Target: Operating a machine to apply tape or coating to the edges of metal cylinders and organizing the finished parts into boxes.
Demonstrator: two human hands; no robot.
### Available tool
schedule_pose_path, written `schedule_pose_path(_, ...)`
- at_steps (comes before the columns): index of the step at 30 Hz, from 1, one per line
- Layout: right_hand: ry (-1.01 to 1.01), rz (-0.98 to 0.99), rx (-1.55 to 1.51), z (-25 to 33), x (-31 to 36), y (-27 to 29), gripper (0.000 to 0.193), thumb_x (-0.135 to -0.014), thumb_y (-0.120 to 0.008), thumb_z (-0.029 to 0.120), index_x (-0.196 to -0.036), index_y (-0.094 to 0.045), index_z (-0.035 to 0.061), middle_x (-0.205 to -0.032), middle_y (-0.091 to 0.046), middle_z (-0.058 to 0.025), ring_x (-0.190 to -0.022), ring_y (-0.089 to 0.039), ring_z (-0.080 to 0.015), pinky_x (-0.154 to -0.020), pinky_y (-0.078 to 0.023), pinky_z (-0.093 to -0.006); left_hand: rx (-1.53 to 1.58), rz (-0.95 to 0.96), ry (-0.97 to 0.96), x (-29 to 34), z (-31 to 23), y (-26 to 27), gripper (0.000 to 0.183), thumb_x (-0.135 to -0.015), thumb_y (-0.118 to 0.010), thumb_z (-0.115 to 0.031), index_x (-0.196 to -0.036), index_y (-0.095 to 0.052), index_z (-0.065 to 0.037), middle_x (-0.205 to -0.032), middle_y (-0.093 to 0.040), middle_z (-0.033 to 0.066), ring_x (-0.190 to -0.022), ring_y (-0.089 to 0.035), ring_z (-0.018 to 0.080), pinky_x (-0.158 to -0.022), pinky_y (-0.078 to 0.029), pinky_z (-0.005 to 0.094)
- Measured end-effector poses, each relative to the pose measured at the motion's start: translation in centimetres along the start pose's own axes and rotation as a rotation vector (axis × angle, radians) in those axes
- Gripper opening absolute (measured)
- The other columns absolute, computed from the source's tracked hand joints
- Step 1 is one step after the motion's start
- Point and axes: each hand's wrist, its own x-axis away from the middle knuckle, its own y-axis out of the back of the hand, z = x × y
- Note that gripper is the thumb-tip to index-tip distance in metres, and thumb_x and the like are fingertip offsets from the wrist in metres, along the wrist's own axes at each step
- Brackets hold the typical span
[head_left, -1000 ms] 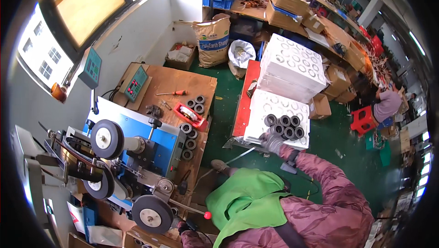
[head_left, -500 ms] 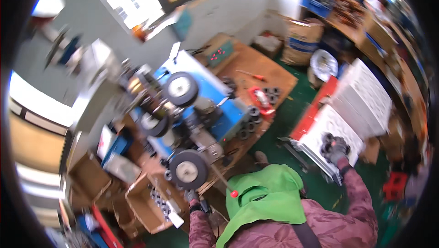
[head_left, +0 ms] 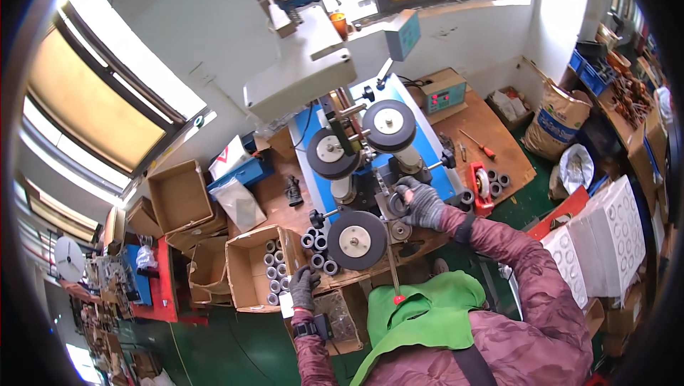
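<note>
My right hand point(head_left: 423, 204), in a grey glove, is closed on a dark ring point(head_left: 398, 205) at the middle of a bench machine with three black wheels. Just below the ring is a round metal hub point(head_left: 400, 231) on the machine. The nearest black wheel point(head_left: 356, 241) is to the left of that hand. My left hand point(head_left: 304, 286), also gloved, is at the bench's front edge with its fingers loosely extended, and I see nothing in it. It lies between a cardboard box point(head_left: 246, 272) holding rows of rings and a group of loose rings point(head_left: 318, 251).
A red-tipped lever point(head_left: 396, 279) sticks out toward me. At the bench's right are a red tape dispenser point(head_left: 479, 188), more rings point(head_left: 499, 181) and a screwdriver point(head_left: 486, 151). White moulded trays point(head_left: 605, 233) are stacked at the right. A control box point(head_left: 443, 94) sits at the back.
My right hand has come from the white trays at the right to the machine, with a dark ring in it. The view has swung right to left, and my left hand remains beside the box.
</note>
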Motion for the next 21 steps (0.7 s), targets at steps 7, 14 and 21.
schedule_pose_path(7,0.121,-0.090,0.064,-1.1,-5.4,-2.3,0.057,-0.056,-0.068,0.023,-0.107,-0.052,0.0044,-0.108,-0.050,-0.0139,-0.093,-0.052,-0.0315,-0.081,-0.043,-0.0387,-0.039,-0.055,-0.202,4.2,-7.9,0.0,0.025,-0.087,-0.051,-0.014,-0.107,-0.052,0.002,-0.091,-0.059,0.0118,-0.072,-0.061,0.0186,-0.064,-0.052,0.0276)
schedule_pose_path(14,0.110,-0.252,0.286,-0.7,-10.1,-0.1,0.063,-0.056,-0.067,0.038,-0.110,-0.054,0.0085,-0.115,-0.048,-0.0061,-0.106,-0.043,-0.0249,-0.091,-0.028,-0.0448,-0.192,0.336,-0.392,5.7,-17.5,-13.4,0.030,-0.087,-0.051,-0.016,-0.109,-0.052,0.004,-0.097,-0.059,0.0116,-0.085,-0.060,0.0191,-0.079,-0.048,0.0304)
schedule_pose_path(21,0.156,-0.103,0.485,-1.4,-10.9,1.7,0.069,-0.065,-0.058,0.052,-0.120,-0.047,0.0127,-0.131,-0.039,-0.0062,-0.118,-0.036,-0.0278,-0.099,-0.018,-0.0519,0.054,0.442,-0.112,0.3,-15.9,-23.7,0.030,-0.085,-0.052,-0.013,-0.110,-0.051,0.003,-0.102,-0.057,0.0140,-0.098,-0.055,0.0204,-0.082,-0.048,0.0316)
